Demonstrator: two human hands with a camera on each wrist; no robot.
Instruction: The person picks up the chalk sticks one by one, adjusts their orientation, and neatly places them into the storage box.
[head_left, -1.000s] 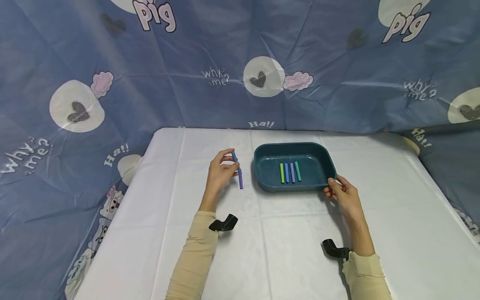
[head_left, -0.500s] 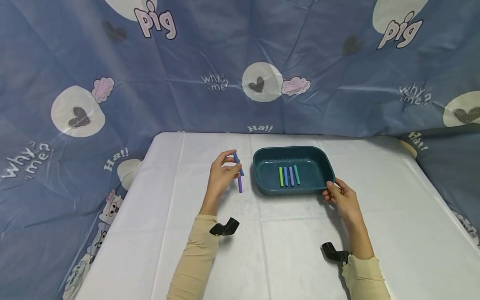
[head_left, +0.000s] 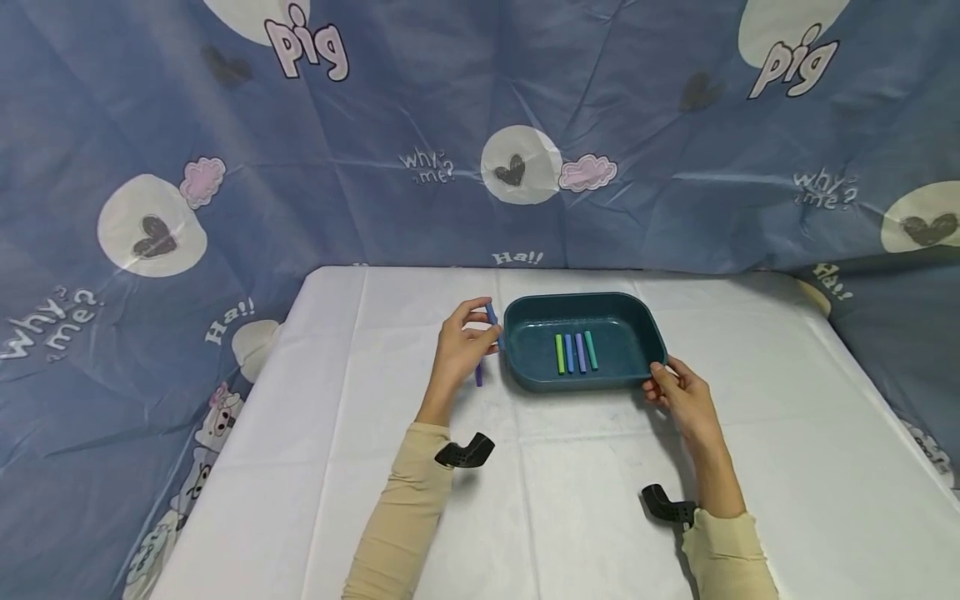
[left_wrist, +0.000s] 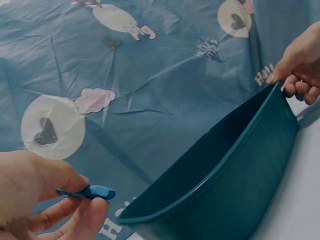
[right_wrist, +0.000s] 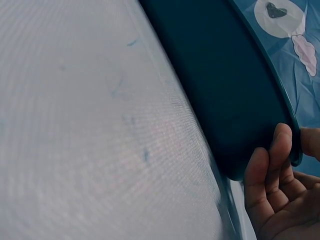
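Blue crayon (head_left: pixel 491 315) pinched in left hand (head_left: pixel 461 350), just beside tray (head_left: pixel 525 379) left rim, near table's far edge. Right hand (head_left: pixel 678 396) grips tray's near-right corner, probably steadying it.

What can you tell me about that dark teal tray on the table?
The tray is a dark teal, rounded-rectangle tub that looks like smooth plastic, with sloping walls and a thin rim. It sits upright on the white tablecloth. Four short sticks lie side by side on its floor: green, blue, purple and teal-green. The right hand grips its near right corner, thumb over the rim. The left hand, pinching a blue stick, is just beside its left wall.
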